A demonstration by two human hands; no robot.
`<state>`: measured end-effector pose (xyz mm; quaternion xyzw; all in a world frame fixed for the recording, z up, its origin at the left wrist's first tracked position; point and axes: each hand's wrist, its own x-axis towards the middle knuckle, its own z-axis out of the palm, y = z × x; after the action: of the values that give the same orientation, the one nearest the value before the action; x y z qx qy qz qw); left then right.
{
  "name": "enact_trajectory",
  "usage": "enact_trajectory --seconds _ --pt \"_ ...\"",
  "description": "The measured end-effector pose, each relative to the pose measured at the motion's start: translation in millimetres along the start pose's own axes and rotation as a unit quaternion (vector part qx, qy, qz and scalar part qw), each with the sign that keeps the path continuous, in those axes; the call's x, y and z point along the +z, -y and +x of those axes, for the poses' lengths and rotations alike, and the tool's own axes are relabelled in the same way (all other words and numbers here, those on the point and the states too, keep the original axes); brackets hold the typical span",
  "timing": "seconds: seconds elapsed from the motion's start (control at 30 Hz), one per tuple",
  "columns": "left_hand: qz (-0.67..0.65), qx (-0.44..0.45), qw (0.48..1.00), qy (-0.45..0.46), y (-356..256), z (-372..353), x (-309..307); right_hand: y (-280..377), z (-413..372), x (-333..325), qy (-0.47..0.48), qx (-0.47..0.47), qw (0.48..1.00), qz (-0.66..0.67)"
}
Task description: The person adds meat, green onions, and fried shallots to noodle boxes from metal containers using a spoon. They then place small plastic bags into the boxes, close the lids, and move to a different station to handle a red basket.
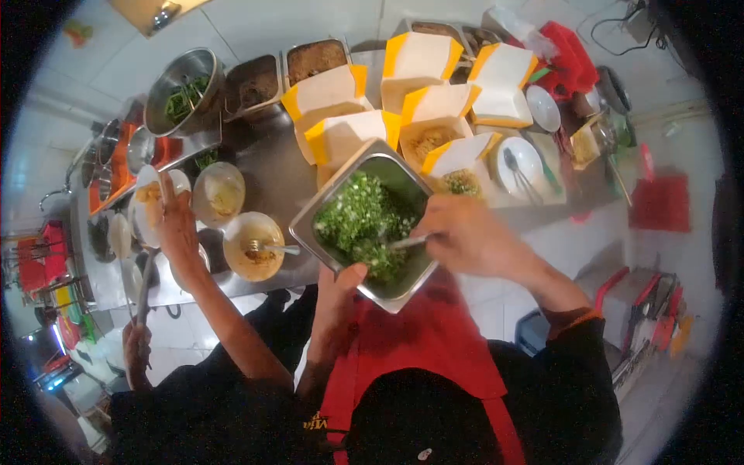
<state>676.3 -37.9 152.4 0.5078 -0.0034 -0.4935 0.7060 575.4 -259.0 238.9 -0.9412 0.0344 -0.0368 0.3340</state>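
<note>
My left hand (pixel 339 293) grips a square steel pan (pixel 399 293) by its near left side, thumb over the rim. The pan is tilted toward me and holds chopped green onions (pixel 350 208). In my right hand (pixel 477 239) is a metal spoon (pixel 408 242), its bowl end down among the greens. Just beyond the pan stand several open white-and-yellow takeaway boxes (pixel 353 133). One box (pixel 457 164) near my right hand shows chopped greens on its food, while another (pixel 428 142) behind it shows brownish food.
At left, a co-worker's hand (pixel 177 225) is at a pale bowl (pixel 145 208); their other hand (pixel 137 349) holds a long utensil. A bowl with a fork (pixel 254 263) sits near the counter edge. A steel bowl (pixel 159 101) and a white plate (pixel 521 159) flank the boxes.
</note>
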Motion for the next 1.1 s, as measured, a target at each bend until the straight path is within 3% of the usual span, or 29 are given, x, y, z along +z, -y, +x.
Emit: enact_trajectory --seconds 0.13,0.23,0.33,0.4,0.47,0.6,0.67,0.77,0.83,0.87,0.9,0.97,1.0,1.07,1.1 --pt "-0.035 0.029 0.998 0.031 -0.9 19.6 9.5 -19.1 1.2 -25.5 -0.022 0.091 0.991 0.1" --pt "-0.034 0.009 0.999 -0.016 10.5 33.3 13.7 -38.2 -3.7 -38.7 -0.034 0.179 0.957 0.227" --pt "-0.054 0.016 0.998 -0.026 20.1 42.7 24.3 -59.5 -5.4 -55.5 -0.04 0.175 0.937 0.301" --pt "-0.072 0.044 0.996 -0.038 23.6 46.3 41.0 -80.2 -7.6 -73.9 -0.018 0.171 0.944 0.282" --pt "-0.097 0.081 0.991 -0.045 33.0 49.0 55.1 -93.8 -5.4 -99.0 -0.028 0.208 0.901 0.379" --pt "-0.123 0.12 0.98 -0.105 57.9 31.8 64.7 -155.4 -5.6 -144.2 -0.064 0.154 0.942 0.292" --pt "-0.151 0.138 0.961 -0.184 52.6 22.2 92.7 -186.8 0.9 -156.4 -0.074 0.142 0.951 0.265" --pt "-0.311 0.139 0.929 -0.146 87.0 11.1 93.7 -228.5 10.0 -157.9 -0.064 0.156 0.947 0.273" --pt "-0.325 0.155 0.921 -0.149 97.9 2.0 92.7 -248.6 20.0 -150.1 -0.046 0.089 0.985 0.139" --pt "-0.326 0.163 0.919 -0.152 101.4 -1.4 94.4 -263.0 22.2 -143.4 -0.04 0.087 0.985 0.145" --pt "-0.326 0.167 0.918 -0.153 105.1 -3.9 96.5 -278.9 24.3 -131.7 -0.032 -0.009 0.999 0.023" --pt "-0.326 0.177 0.915 -0.159 106.4 -8.6 99.1 -294.6 30.7 -118.6 0.002 -0.177 0.969 -0.175" --pt "-0.326 0.176 0.915 -0.163 106.7 -9.8 100.8 -302.7 31.4 -112.9 0.004 -0.179 0.969 -0.17" --pt "-0.318 0.179 0.914 -0.176 103.1 -12.3 103.5 -317.0 29.4 -102.4 0.031 -0.319 0.903 -0.287" --pt "-0.306 0.184 0.915 -0.186 98.5 -14.3 103.7 -319.4 29.9 -105.5 0.033 -0.321 0.903 -0.284"
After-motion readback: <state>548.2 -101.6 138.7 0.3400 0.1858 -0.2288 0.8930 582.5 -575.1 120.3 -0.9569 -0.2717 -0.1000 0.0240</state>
